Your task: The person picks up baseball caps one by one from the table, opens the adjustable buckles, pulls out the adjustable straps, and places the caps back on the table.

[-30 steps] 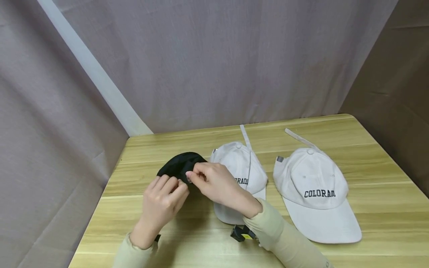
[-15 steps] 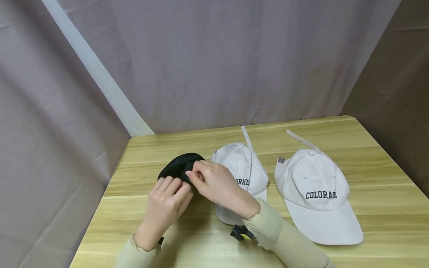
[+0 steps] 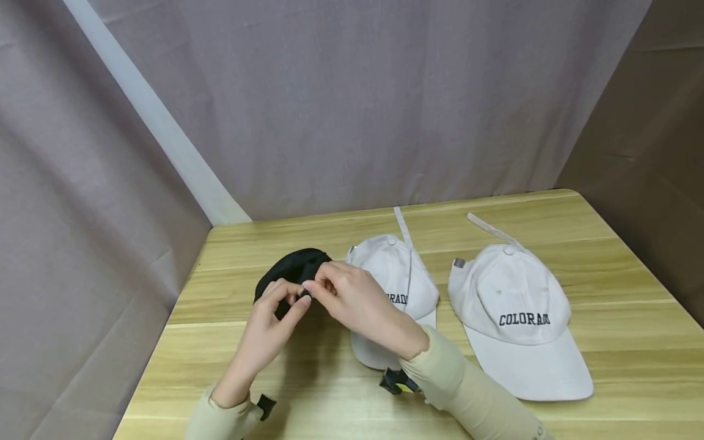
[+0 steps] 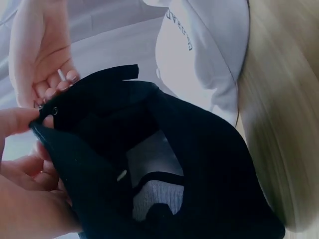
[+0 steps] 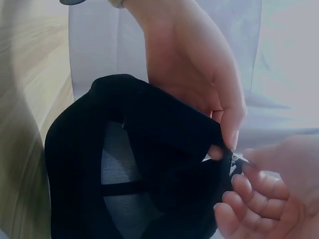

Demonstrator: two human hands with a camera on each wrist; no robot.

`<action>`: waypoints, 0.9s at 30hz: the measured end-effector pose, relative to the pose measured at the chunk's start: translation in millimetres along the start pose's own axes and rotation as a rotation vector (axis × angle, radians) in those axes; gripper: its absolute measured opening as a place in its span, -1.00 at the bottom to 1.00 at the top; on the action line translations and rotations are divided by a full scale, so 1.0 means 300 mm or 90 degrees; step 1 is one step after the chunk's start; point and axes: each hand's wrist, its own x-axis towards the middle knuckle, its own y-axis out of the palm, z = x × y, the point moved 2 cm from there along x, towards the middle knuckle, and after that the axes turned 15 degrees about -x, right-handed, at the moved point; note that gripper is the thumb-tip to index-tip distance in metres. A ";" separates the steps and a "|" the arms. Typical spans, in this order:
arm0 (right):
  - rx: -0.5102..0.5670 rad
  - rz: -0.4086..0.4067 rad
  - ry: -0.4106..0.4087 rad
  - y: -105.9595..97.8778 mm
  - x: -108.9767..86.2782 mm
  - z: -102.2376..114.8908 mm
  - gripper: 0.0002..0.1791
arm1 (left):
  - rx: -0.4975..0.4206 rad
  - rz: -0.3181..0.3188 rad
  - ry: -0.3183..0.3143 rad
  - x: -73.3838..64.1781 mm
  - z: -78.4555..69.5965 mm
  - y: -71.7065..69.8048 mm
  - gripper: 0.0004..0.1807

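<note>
The left hand (image 3: 269, 318) pinched the black fabric cap (image 3: 288, 267) by its band (image 5: 194, 130), the right hand (image 3: 354, 299) pinched the small silvery metal clasp (image 5: 235, 157) right there between both hands' fingertips, and the cap's crown hung just beyond, over the pale wood-grain worktop (image 3: 176, 354)!

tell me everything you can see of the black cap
The black cap looks like soft fabric, its opening facing the camera in both wrist views. Inside, a dark band crosses a pale patch. A strap end juts out, and a small metal clasp shows. The left hand pinches the cap beside it; the right hand pinches the clasp. It is left of the white caps in the head view. Its brim cannot be made out.
</note>
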 end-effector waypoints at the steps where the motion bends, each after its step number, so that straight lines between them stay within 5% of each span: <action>1: -0.007 0.004 -0.004 0.002 -0.001 0.001 -0.73 | -0.006 -0.001 -0.010 0.003 0.000 -0.001 -0.88; 5: -0.042 0.008 -0.014 0.010 -0.003 0.002 -0.71 | 0.004 -0.016 -0.014 0.011 0.000 0.004 -0.85; 12: -0.108 -0.055 0.008 0.011 -0.013 0.008 -0.73 | 0.117 -0.026 0.053 0.013 -0.013 0.037 -0.78; 17: -0.144 -0.063 0.025 0.005 -0.019 0.010 -0.78 | 0.113 -0.028 0.039 0.013 -0.010 0.050 -0.79; 27: -0.095 -0.070 0.003 0.007 -0.017 -0.003 -0.74 | 0.128 -0.023 0.033 0.013 -0.016 0.027 -0.74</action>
